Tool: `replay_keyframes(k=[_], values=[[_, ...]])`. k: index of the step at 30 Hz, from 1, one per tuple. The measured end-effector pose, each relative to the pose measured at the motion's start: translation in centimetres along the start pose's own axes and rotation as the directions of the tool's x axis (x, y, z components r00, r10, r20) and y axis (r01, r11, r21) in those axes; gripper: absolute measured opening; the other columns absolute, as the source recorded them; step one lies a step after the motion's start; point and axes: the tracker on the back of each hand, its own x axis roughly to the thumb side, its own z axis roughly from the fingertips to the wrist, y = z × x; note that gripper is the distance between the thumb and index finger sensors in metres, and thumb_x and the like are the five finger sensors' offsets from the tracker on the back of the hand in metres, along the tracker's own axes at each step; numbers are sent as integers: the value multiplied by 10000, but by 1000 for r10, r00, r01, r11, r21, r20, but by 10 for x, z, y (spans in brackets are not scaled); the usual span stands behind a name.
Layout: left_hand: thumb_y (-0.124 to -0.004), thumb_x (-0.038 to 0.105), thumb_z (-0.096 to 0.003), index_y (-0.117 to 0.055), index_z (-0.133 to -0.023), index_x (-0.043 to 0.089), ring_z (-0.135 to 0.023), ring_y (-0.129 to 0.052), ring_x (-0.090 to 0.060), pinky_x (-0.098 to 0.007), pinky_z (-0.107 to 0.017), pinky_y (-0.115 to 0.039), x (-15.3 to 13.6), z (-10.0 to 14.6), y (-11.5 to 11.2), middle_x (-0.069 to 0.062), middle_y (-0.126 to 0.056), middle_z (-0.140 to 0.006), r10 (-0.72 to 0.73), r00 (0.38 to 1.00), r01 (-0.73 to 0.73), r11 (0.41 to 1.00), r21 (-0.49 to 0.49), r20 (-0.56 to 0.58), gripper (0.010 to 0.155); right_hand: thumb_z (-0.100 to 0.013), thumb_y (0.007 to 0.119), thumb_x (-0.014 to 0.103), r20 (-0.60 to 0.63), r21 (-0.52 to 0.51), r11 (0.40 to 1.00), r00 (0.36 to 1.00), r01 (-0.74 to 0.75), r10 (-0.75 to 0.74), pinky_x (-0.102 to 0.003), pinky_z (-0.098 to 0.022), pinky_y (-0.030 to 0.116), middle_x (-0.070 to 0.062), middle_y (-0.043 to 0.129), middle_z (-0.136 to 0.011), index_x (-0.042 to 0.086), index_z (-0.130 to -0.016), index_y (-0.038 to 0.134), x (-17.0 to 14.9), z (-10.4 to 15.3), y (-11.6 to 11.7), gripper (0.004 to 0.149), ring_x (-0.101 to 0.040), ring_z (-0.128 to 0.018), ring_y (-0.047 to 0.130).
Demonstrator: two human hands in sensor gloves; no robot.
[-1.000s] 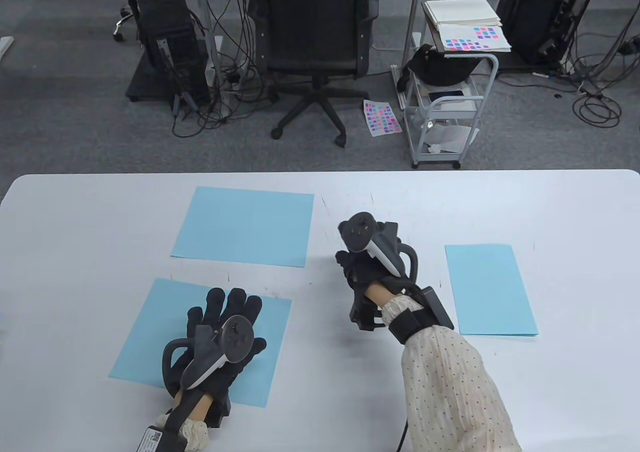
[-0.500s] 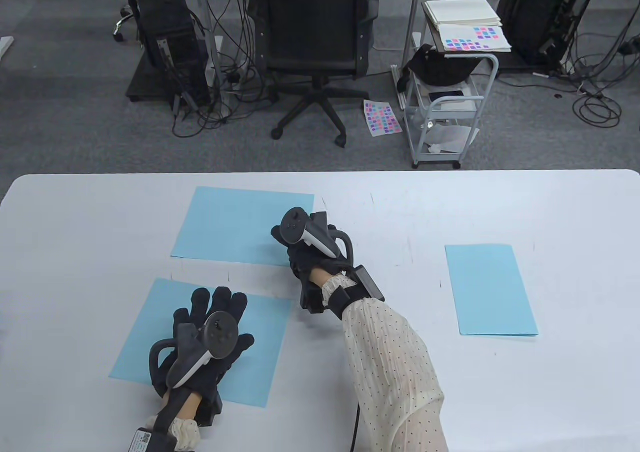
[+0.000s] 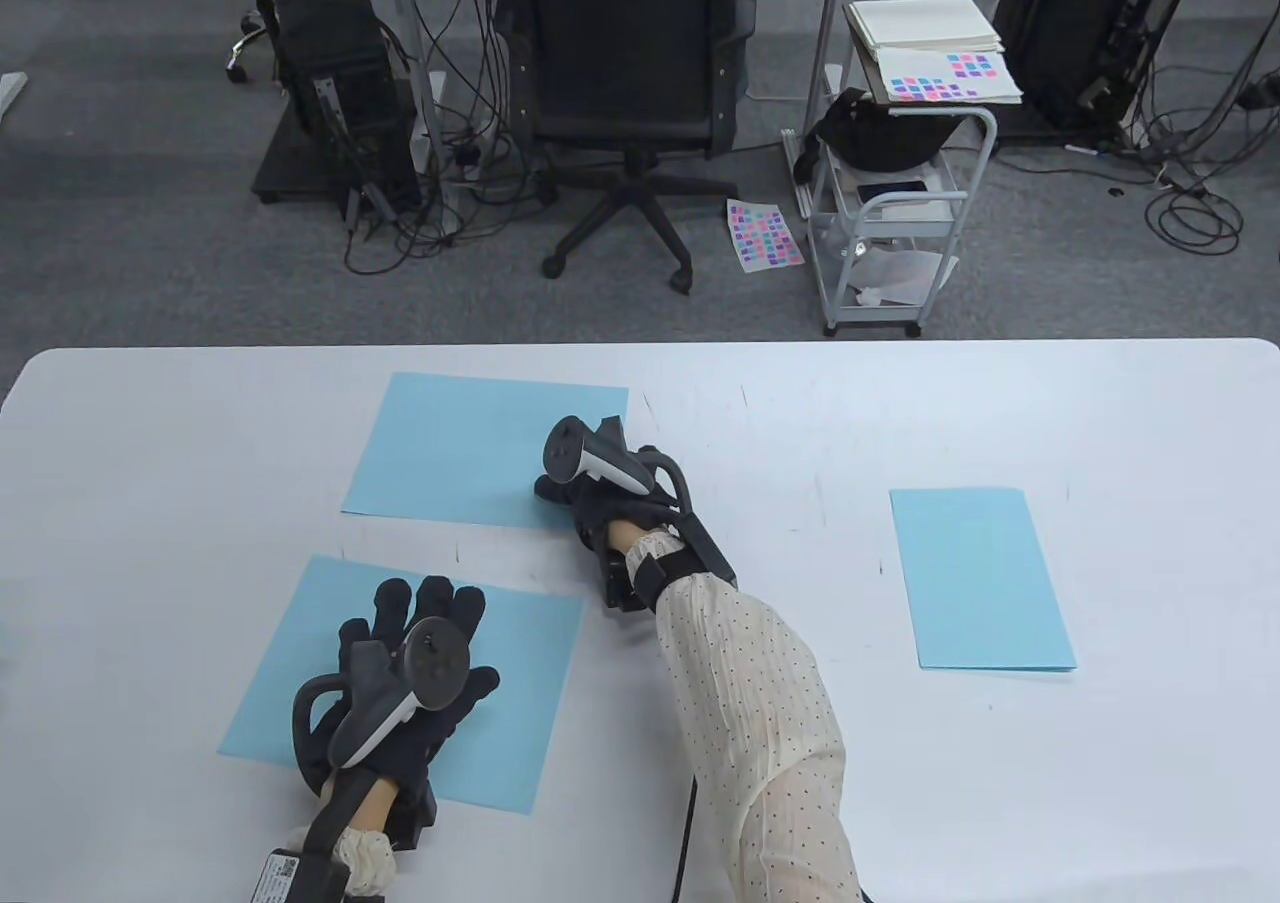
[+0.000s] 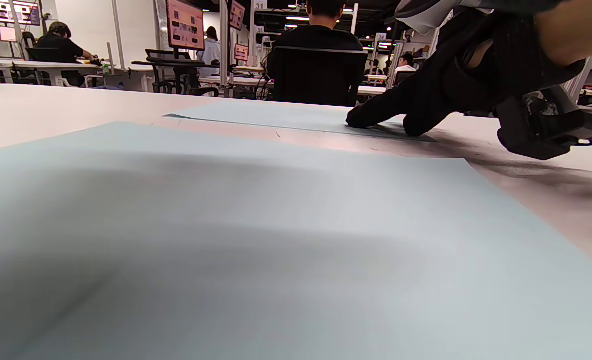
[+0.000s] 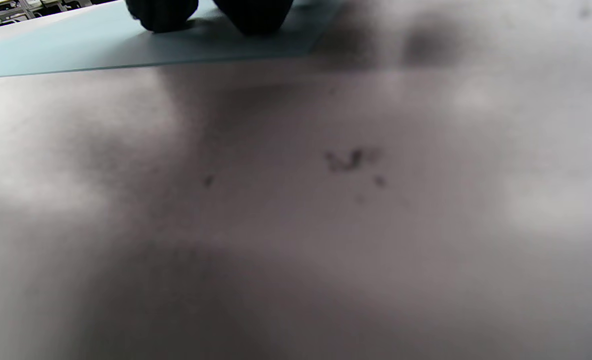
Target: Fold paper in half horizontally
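On far blue sheet [image 3: 480, 448] corner, right hand [image 3: 590, 498] fingertips [image 4: 358, 119] pressing, left hand [image 3: 415, 678] fingers splayed flat on near sheet [image 3: 300, 663]

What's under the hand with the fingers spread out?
The left hand rests flat on a light blue paper sheet, which lies on the white table. The part of the sheet beneath the palm is covered, so nothing there can be seen.

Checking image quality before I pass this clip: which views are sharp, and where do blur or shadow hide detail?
Table view: evenly lit and sharp, right hand on the far blue sheet. Left wrist view: near blue sheet blurred close up under a broad dark shadow. Right wrist view: table soft and mottled with shadow; only fingertips show at the top.
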Motion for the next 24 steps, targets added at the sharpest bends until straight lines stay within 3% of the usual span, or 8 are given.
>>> replay_keyframes(k=[10,19,24], values=[[-655,638,-341,-323,-1038,538,-1177,-239,-231,-586,-863,-341,2,2,1,181,-305,-1207,1,1000,-1,1000,-6,9,778,-510,659,185,-27,113,987,992,-117,121,-660,-725,76,167,195,-1151,520,-983,387,-27,27,-1,640,-308,-1070,42],[-655,639,-341,-321,-1037,540,-1177,-238,-232,-585,-864,-341,6,3,0,182,-302,-1207,4,1000,-4,1000,-11,23,778,-497,733,287,-38,115,979,984,-167,173,-657,-726,83,160,283,-1130,513,-979,430,-58,60,-1,612,-307,-1069,58],[-656,637,-341,-324,-1036,538,-1177,-240,-232,-585,-863,-343,7,3,-1,180,-305,-1206,9,1000,-9,1000,-12,27,777,-482,745,342,-26,101,988,992,-118,122,-645,-738,126,153,304,-1110,501,-978,454,-71,75,4,597,-309,-1066,88]])
